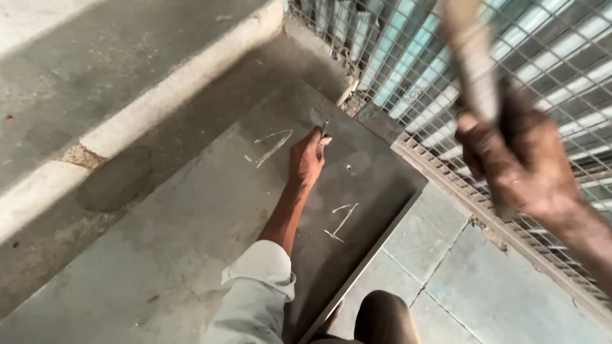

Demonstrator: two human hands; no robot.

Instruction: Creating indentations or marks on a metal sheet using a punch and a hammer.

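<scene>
Pinching one nail on one grey slab: left hand | right hand clamped on one hammer handle

Thin nail upright on flat grey slab; blurred wooden-handled tool raised high.

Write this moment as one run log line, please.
left hand: holds thin nail upright on grey slab | right hand: raised, gripping blurred tool handle

A wire mesh grille stood ahead of me; a concrete kerb ran left of it, floor tiles below it.
</scene>
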